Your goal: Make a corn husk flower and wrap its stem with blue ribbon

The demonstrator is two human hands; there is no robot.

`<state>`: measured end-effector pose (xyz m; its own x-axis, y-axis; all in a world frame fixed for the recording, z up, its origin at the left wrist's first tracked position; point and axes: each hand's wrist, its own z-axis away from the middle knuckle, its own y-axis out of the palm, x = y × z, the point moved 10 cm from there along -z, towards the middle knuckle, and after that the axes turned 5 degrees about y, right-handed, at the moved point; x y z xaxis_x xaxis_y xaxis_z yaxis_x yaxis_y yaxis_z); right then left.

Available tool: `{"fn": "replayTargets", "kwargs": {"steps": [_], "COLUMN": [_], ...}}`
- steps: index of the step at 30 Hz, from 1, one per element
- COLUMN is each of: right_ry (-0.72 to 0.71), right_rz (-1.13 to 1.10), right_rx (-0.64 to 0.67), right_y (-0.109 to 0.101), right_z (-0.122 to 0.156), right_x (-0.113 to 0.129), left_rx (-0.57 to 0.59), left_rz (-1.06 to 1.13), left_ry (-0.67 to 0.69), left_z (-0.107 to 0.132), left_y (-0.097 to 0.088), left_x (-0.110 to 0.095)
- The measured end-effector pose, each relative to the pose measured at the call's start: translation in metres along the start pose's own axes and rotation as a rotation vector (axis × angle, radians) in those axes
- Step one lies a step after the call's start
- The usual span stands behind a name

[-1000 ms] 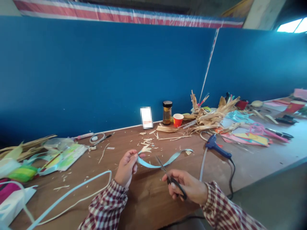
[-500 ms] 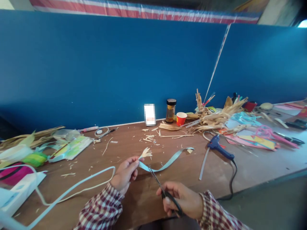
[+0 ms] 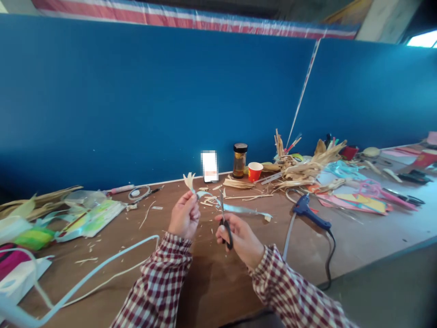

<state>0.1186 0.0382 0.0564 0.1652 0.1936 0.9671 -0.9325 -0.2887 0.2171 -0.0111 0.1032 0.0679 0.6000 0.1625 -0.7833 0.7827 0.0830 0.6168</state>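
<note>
My left hand [image 3: 185, 215] pinches the base of a small pale husk flower [image 3: 189, 181], which points up above the fingers. From the same pinch a light blue ribbon [image 3: 241, 209] runs off to the right, its far end bearing a pale scrap [image 3: 268, 217]. In my right hand [image 3: 239, 234] is a pair of scissors [image 3: 226, 232] with black handles, fingers wrapped in the loops. The blades point upward, beside the ribbon; whether they touch it I cannot tell.
A blue glue gun [image 3: 312, 212] with its cord lies to the right. Behind stand a red paper cup [image 3: 255, 171], a dark-lidded jar [image 3: 239, 161] and a phone [image 3: 210, 166]. Dried husks [image 3: 300, 175] heap at the back right. A white cable [image 3: 112, 275] loops at left.
Both hands have risen and moved farther from me, carrying the flower and the scissors. The husk flower now points more upright, and the scissors have turned nearly vertical.
</note>
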Motion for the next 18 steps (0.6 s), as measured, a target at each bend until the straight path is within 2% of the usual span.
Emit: {"fn": "replayTargets", "kwargs": {"steps": [2, 4, 5, 7, 14, 18], "right_ry": [-0.013, 0.029, 0.057, 0.106, 0.117, 0.121], "right_rz": [0.035, 0.074, 0.093, 0.136, 0.278, 0.292], "right_rx": [0.005, 0.038, 0.057, 0.088, 0.155, 0.173], "right_y": [0.004, 0.009, 0.011, 0.013, 0.021, 0.02], "right_z": [-0.011, -0.019, -0.023, -0.029, -0.044, -0.049], "right_x": [-0.001, -0.014, -0.022, -0.035, -0.039, -0.052], "left_rx": [-0.039, -0.158, -0.173, -0.18, -0.185, -0.186], "left_rz": [-0.011, -0.15, -0.188, -0.202, -0.184, -0.163], "left_ry": [-0.059, -0.233, -0.283, -0.299, -0.285, -0.269], "left_z": [-0.001, 0.004, 0.005, 0.004, 0.001, -0.001], "left_y": [-0.011, -0.037, -0.045, -0.056, -0.064, -0.07], "left_x": [0.01, 0.034, 0.042, 0.049, 0.043, 0.038]}}
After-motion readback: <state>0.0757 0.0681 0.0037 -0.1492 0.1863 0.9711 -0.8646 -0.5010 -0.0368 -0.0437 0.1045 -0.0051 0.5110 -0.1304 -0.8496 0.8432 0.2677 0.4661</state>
